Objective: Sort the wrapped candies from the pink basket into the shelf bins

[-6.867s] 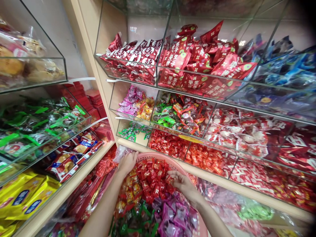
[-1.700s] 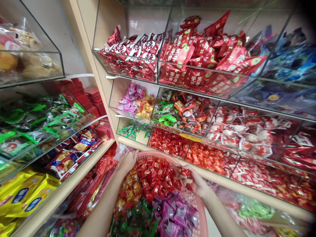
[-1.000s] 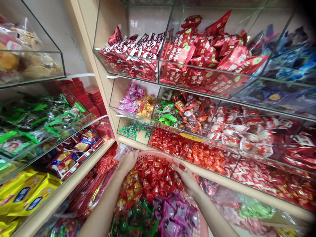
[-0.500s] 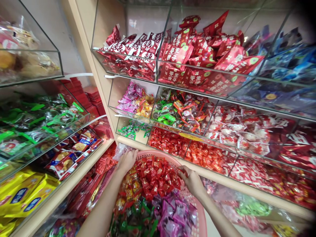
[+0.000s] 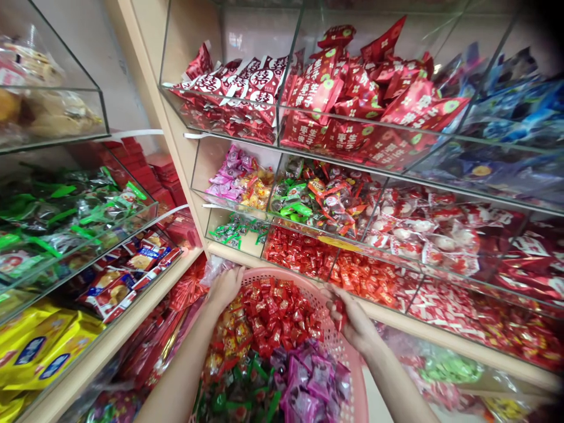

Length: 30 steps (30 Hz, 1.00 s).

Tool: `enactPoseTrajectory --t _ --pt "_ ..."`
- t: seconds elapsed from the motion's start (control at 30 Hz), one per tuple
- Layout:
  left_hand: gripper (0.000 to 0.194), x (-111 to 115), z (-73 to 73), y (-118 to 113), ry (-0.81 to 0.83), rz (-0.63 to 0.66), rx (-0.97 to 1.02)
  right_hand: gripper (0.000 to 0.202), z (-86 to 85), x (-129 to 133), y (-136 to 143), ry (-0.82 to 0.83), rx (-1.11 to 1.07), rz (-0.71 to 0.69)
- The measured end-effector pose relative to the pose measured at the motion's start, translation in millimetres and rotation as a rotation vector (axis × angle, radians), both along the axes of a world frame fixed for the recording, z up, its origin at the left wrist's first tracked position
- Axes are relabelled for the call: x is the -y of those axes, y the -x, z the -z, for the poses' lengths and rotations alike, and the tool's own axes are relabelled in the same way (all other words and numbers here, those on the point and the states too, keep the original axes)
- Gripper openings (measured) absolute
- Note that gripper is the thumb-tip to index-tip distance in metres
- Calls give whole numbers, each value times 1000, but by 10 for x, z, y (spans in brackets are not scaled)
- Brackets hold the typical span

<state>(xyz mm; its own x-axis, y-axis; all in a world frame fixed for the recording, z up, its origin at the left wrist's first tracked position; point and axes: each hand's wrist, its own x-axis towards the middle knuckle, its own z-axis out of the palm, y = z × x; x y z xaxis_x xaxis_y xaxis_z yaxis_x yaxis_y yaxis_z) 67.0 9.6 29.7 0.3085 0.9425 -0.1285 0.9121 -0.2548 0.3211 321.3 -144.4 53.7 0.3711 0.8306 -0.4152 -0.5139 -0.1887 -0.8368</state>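
A round pink perforated basket (image 5: 359, 376) holds red-wrapped candies (image 5: 282, 317), yellow-orange ones (image 5: 231, 335), green-and-dark ones (image 5: 242, 390) and purple ones (image 5: 315, 382). My left hand (image 5: 225, 286) is closed on the basket's far left rim, its fingertips over the edge. At the right side of the basket, my right hand (image 5: 350, 320) has its fingers curled around something small and red, likely a wrapped candy, just inside the rim.
Clear bins on wooden shelves hold red candy bags (image 5: 348, 88), green-wrapped sweets (image 5: 293, 200) and small red candies (image 5: 295, 249). On the left lie yellow packages (image 5: 48, 346). The wooden shelf edge (image 5: 440, 326) runs behind the basket.
My right hand has turned and its fingers have curled further, and a small red item now shows at them. My left hand stays on the rim.
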Motion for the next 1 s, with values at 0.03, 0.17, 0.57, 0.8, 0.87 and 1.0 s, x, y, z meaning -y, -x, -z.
enactPoseTrajectory --t 0.03,0.17,0.57,0.8,0.87,1.0 --pt "59 3 -6 -2 1 1 -4 18 -20 -12 4 -10 -142 -1" --pt "57 9 -19 -6 -12 3 -10 10 -60 -59 47 -51 -299 -59" --pt "56 15 -15 -3 -10 -12 7 40 86 -57 77 -131 -99 73" --pt "56 15 -20 -4 -16 -16 -1 22 344 -76 71 -105 322 268" --pt "55 17 -26 -6 -9 -21 1 16 372 -83 110 -122 470 247" --pt "57 15 -13 1 -5 -8 8 10 357 -109 204 -123 683 164"
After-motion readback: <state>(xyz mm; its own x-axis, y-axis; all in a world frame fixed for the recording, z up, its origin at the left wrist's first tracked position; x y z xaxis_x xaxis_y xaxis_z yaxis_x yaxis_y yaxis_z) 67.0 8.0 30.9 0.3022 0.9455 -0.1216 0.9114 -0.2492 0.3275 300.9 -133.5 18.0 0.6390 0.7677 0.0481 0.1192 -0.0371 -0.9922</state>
